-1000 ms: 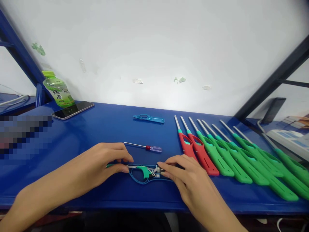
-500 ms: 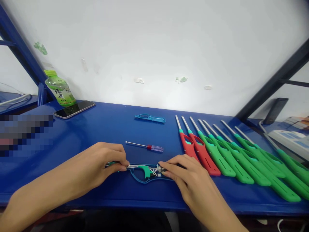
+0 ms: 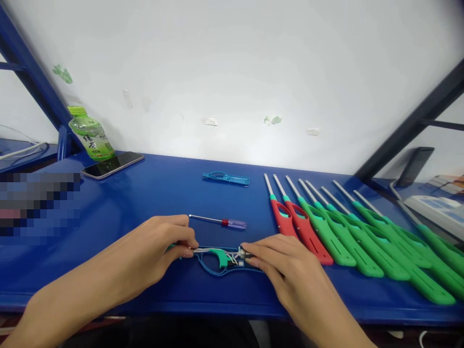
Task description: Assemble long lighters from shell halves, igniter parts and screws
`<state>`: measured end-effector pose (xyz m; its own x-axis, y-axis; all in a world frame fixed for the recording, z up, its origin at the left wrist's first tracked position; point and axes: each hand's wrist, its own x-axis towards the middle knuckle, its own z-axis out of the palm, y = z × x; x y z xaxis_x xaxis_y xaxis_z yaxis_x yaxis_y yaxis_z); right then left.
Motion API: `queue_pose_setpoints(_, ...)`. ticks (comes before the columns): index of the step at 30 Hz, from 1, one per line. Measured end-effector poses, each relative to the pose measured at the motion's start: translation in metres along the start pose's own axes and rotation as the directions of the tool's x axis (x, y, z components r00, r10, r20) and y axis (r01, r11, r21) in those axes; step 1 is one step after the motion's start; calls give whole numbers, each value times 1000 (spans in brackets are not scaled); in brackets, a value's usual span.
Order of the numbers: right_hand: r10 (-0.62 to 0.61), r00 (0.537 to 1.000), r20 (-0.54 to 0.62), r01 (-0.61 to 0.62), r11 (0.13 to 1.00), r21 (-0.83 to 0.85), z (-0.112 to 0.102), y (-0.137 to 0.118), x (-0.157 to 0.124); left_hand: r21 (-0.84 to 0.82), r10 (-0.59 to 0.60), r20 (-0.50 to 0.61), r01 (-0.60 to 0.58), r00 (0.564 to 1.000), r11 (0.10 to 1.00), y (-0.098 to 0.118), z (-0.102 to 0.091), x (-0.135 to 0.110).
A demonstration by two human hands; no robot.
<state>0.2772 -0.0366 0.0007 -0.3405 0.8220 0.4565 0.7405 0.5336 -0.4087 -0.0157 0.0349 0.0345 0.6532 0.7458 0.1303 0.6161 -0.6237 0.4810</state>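
Observation:
An opened lighter (image 3: 212, 271) with a blue half shell lies flat near the table's front edge. Its green trigger (image 3: 222, 257), thin white wires and a small metal part show inside. My left hand (image 3: 168, 244) pinches the lighter's nozzle end, where fingers hide most of what is held. At the other end my right hand (image 3: 279, 258) grips the inner parts by the metal piece, its fingertips closed over the handle. Just behind the lighter lies a screwdriver (image 3: 235, 224) with a clear purple and red handle. Farther back rests the other blue half shell (image 3: 226, 179).
To the right, red lighters (image 3: 311, 237) and several green lighters (image 3: 366, 251) lie side by side. A phone (image 3: 113, 165) and a green bottle (image 3: 92, 135) stand at the back left. A white wall (image 3: 232, 72) rises behind the blue table (image 3: 155, 188).
My left hand has shifted slightly to the right along the nozzle end. The right hand keeps its place on the handle, and the view has moved very little.

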Motion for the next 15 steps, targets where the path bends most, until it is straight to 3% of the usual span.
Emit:
queue_pose_setpoints(7,-13,999,34,13,1000,-22,-8,0,5,35,1,56,-2,998,999,-7,2,-6)
queue_pose_setpoints(15,-27,998,56,30,998,-50,-8,0,5,-25,77,106,-75,991,997,0,-1,-2)
